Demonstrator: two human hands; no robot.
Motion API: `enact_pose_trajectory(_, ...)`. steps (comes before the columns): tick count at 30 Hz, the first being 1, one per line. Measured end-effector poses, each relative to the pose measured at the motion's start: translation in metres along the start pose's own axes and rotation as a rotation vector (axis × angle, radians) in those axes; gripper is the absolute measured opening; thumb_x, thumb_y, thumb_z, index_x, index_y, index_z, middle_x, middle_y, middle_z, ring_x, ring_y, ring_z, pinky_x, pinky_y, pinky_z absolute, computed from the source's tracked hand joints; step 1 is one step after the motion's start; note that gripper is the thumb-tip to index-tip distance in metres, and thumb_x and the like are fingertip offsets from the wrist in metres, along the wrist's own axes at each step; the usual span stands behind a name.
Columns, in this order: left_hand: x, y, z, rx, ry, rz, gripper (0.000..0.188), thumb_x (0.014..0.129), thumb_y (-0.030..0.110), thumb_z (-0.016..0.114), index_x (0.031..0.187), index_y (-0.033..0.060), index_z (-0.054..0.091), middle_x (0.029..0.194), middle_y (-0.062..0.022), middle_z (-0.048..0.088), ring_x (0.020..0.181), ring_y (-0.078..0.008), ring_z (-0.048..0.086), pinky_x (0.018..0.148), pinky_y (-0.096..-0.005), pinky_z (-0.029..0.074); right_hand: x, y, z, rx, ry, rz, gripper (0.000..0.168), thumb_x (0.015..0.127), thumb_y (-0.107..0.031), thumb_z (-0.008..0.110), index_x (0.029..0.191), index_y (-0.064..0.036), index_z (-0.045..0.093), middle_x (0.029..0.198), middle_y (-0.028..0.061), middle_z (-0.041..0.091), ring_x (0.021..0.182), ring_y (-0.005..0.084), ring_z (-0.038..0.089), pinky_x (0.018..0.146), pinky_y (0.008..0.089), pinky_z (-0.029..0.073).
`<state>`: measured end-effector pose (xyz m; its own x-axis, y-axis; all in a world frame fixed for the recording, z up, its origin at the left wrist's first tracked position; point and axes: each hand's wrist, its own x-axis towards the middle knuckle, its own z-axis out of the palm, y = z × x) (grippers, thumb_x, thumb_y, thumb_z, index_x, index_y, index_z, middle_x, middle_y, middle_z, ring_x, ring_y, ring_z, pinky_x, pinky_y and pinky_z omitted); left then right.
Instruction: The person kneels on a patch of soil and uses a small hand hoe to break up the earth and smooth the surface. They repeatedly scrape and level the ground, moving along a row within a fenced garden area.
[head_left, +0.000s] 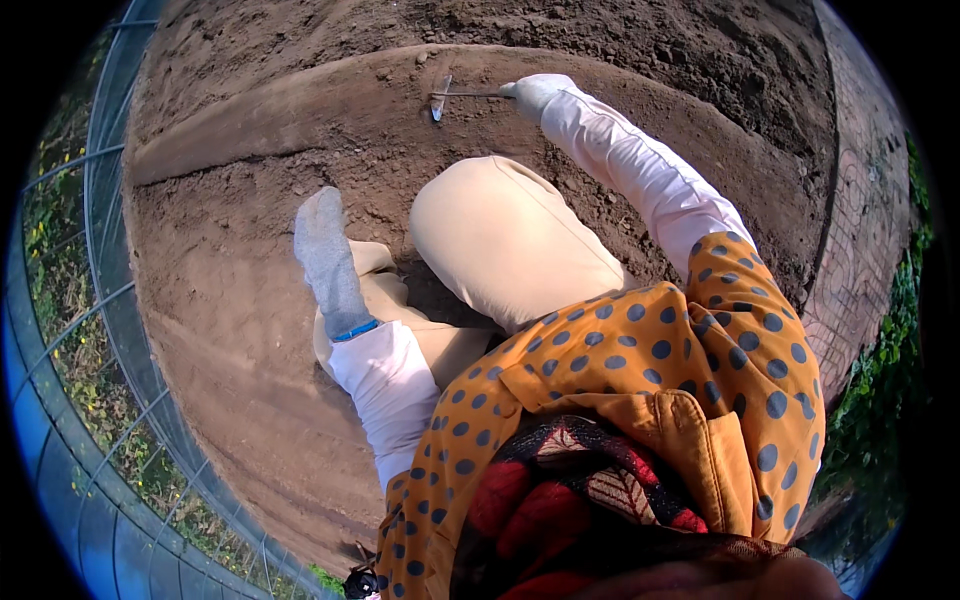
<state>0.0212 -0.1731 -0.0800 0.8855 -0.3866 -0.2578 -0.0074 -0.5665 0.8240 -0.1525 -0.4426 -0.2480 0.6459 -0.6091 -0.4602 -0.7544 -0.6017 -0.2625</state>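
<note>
My right hand (534, 93), in a light glove, is closed on the thin handle of a small hand hoe (441, 98). The tool points left, its pale metal blade lying on or just above the smoothed brown soil (337, 105); whether it touches cannot be told. My left hand (322, 225), in a grey knitted glove with a blue cuff edge, rests over my bent left leg and holds nothing that shows. Its fingers lie together, pointing away from me. My raised knee (495, 225), in cream trousers, is between the two hands.
Loose, clumpy soil (712, 45) lies beyond the smoothed band. A paved strip (862, 195) runs along the right, with green plants beyond it. At the left, a metal frame with wires and clear sheeting (109, 157) borders the soil; yellow-flowered plants show through it.
</note>
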Motion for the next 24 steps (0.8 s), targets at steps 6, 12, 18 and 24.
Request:
enact_pose_trajectory(6, 0.018, -0.017, -0.012, 0.007, -0.106, 0.179, 0.037, 0.093, 0.026, 0.063, 0.119, 0.0002, 0.063, 0.11, -0.0097, 0.065, 0.097, -0.0188, 0.058, 0.087, -0.0326, 0.047, -0.032, 0.045, -0.01, -0.125, -0.073, 0.016, 0.041, 0.095, -0.026, 0.056, 0.134, -0.039, 0.056, 0.1, 0.0072, 0.07, 0.09, 0.0276, 0.069, 0.081, 0.0408, 0.054)
enact_pose_trajectory(12, 0.015, -0.015, 0.0, 0.012, -0.157, 0.221, 0.035, 0.094, 0.025, 0.061, 0.119, 0.0005, 0.063, 0.111, -0.0084, 0.065, 0.095, -0.0171, 0.058, 0.084, -0.031, 0.047, -0.162, 0.189, -0.039, -0.03, -0.167, 0.278, 0.038, 0.092, -0.028, 0.062, 0.129, -0.035, 0.061, 0.103, 0.0074, 0.071, 0.093, 0.0287, 0.068, 0.083, 0.04, 0.053)
enact_pose_trajectory(18, 0.009, -0.017, -0.002, 0.131, -0.167, 0.286, 0.032, 0.094, 0.023, 0.059, 0.114, 0.0, 0.066, 0.107, -0.0082, 0.064, 0.096, -0.0172, 0.058, 0.086, -0.0321, 0.046, -0.25, 0.299, -0.021, 0.13, 0.062, 0.272, 0.041, 0.09, -0.028, 0.067, 0.131, -0.028, 0.061, 0.12, 0.0053, 0.068, 0.107, 0.0233, 0.065, 0.096, 0.0335, 0.048)
enact_pose_trajectory(24, 0.024, -0.033, -0.005, 0.269, -0.125, 0.345, 0.039, 0.092, 0.026, 0.061, 0.121, -0.0005, 0.063, 0.114, -0.012, 0.065, 0.095, -0.0192, 0.059, 0.087, -0.0336, 0.047, -0.206, 0.236, 0.013, 0.143, 0.086, 0.425, 0.035, 0.093, -0.036, 0.062, 0.128, -0.034, 0.061, 0.118, 0.0034, 0.069, 0.109, 0.0254, 0.064, 0.095, 0.0349, 0.048)
